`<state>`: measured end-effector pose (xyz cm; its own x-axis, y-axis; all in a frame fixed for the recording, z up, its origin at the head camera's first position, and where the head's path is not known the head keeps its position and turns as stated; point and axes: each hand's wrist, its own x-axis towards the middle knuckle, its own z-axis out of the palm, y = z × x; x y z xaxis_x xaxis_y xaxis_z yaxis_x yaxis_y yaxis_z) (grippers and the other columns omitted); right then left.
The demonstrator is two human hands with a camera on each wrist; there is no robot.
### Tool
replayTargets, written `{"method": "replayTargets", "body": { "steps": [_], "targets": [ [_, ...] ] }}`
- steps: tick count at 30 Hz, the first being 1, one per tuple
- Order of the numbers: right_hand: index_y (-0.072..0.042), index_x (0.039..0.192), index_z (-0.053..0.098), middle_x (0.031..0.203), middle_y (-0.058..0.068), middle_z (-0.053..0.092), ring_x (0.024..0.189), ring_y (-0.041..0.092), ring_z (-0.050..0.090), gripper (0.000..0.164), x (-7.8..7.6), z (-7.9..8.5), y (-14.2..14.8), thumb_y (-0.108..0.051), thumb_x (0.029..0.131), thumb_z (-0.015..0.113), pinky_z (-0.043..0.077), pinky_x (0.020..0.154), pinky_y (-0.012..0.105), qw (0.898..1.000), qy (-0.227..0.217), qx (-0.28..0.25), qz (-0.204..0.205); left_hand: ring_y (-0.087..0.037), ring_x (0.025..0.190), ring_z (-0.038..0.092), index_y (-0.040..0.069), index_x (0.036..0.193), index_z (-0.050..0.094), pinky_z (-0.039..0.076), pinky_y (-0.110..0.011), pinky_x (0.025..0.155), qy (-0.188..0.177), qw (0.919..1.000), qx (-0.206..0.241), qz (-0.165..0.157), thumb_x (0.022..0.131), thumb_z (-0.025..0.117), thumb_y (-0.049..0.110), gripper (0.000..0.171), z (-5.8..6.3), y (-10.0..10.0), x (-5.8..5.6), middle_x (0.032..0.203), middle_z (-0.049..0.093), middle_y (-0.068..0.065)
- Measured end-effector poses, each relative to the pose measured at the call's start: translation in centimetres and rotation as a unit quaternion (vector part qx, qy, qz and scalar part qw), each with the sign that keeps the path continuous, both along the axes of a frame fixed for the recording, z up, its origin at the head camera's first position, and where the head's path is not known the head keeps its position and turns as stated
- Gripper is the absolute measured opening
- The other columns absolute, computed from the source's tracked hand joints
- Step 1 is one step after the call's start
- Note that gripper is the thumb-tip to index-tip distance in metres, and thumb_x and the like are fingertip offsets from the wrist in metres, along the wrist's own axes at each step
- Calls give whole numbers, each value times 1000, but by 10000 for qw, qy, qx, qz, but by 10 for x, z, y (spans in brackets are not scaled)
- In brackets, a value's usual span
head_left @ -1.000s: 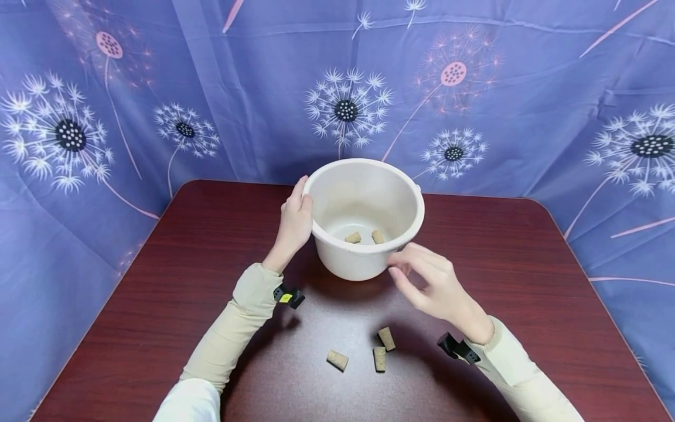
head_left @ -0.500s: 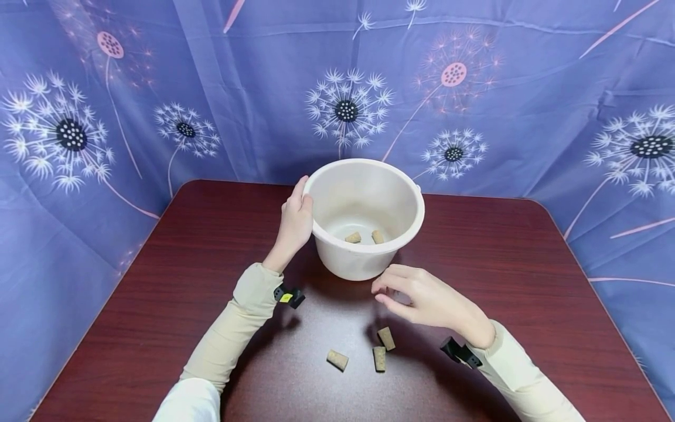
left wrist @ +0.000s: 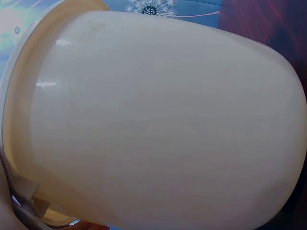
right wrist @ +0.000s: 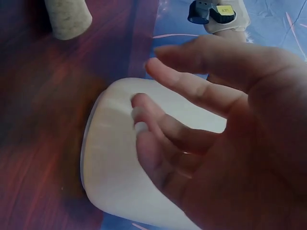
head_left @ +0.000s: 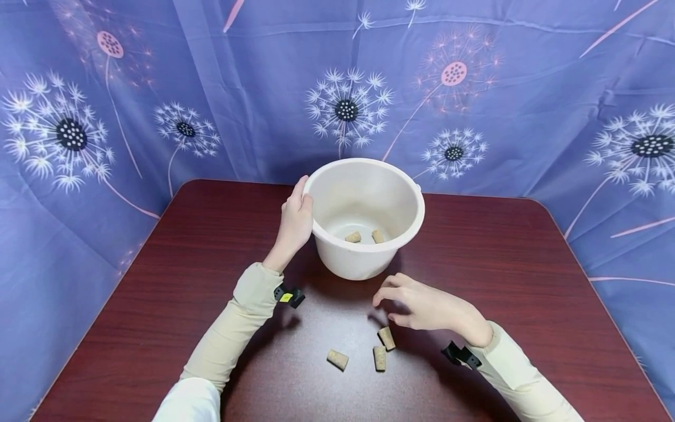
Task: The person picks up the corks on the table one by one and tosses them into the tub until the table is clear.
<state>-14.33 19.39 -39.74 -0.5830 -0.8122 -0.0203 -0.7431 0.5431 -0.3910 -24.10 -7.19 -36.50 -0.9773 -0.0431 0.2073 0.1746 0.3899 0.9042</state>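
Note:
My left hand (head_left: 296,218) grips the rim of a white plastic bucket (head_left: 350,261) on its left side, and the bucket leans a little toward me. Its smooth outer wall (left wrist: 158,120) fills the left wrist view. Two corks, a left one (head_left: 353,237) and a right one (head_left: 377,237), lie on the bucket's bottom. My right hand (head_left: 429,305) hovers over the table in front of the bucket, fingers loosely bent with nothing between them. Just below its thumb is a cork (head_left: 387,338); a second cork (head_left: 379,358) lies against that one, and a third cork (head_left: 337,360) lies apart to the left.
The dark red wooden table (head_left: 527,264) has rounded far corners. A blue dandelion-print cloth (head_left: 253,88) hangs right behind its far edge and along both sides. Small black cameras are strapped to both wrists.
My right hand has moved down and toward me from beside the bucket's rim to over the corks, its fingers spreading a little. The left hand and the bucket stay put.

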Motion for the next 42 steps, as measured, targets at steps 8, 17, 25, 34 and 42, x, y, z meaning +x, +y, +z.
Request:
{"method": "replayTargets", "body": {
  "steps": [8, 17, 25, 34, 42],
  "targets": [
    [-16, 108, 65, 105, 0, 57, 96, 15, 54, 35, 3, -7, -1, -5, 76, 74, 49, 84, 28, 9986, -499, 99, 117, -28, 135, 45, 8, 150, 34, 36, -43, 112, 16, 10000, 52, -8, 99, 32, 15, 52, -1, 0, 1, 152, 40, -14],
    [-17, 100, 67, 94, -1, 55, 82, 10, 57, 35, 5, -13, -5, -2, 70, 79, 47, 73, 19, 9947, -978, 301, 53, -28, 135, 45, 8, 150, 35, 37, -43, 112, 37, 10000, 53, -1, 99, 32, 15, 52, 0, 0, 0, 151, 41, -14],
    [-15, 96, 69, 97, -1, 57, 77, 7, 58, 35, 6, -17, -8, 1, 68, 81, 48, 69, 17, 9925, -1167, 364, 53, -28, 135, 45, 8, 150, 34, 37, -43, 111, -5, 10000, 69, -42, 99, 33, 13, 52, 0, 0, 0, 151, 41, -15],
    [-10, 95, 66, 96, 1, 56, 72, 4, 56, 40, 9, -21, -13, 5, 62, 80, 47, 65, 15, 9905, -1312, 403, -29, -28, 135, 45, 7, 150, 34, 36, -43, 112, 16, 10000, 40, -21, 99, 33, 13, 52, 1, 0, 0, 151, 41, -15],
    [-16, 102, 61, 95, -3, 50, 74, 3, 55, 50, 16, -20, -18, -4, 61, 86, 46, 66, 17, 9846, -1551, 752, -301, -27, 136, 44, 8, 151, 33, 35, -41, 113, -27, 10000, 21, -8, 99, 32, 13, 52, 0, 0, 0, 152, 40, -14]
  ]
}}
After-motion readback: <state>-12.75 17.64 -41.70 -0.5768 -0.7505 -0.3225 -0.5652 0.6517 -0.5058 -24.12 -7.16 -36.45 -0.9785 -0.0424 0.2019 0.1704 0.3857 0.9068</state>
